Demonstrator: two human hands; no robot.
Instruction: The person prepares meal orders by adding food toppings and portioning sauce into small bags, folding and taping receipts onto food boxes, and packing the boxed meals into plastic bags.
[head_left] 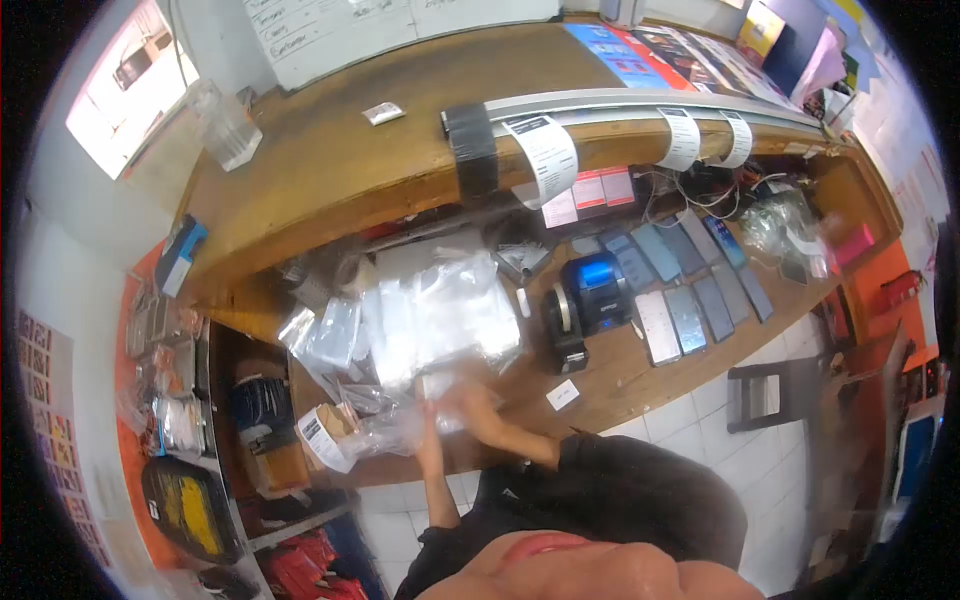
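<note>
Both hands are at the near edge of the wooden desk, by the crumpled clear plastic (385,432). My left hand (429,425) is closed against this plastic and appears to grip it. Close on its right, my right hand (472,408) is smeared by motion, so its fingers cannot be made out. Just beyond the hands is a small pale piece (436,386), whose kind I cannot tell. A large pile of shiny clear plastic bags (440,315) covers the desk behind them.
Right of the bags stands a black label printer (600,295) with a blue top. Several phones (686,318) lie in rows beyond it. A white label (563,395) sits near the front edge. Printed paper strips (543,155) hang from the upper shelf (330,150). A dark stool (765,395) stands at right.
</note>
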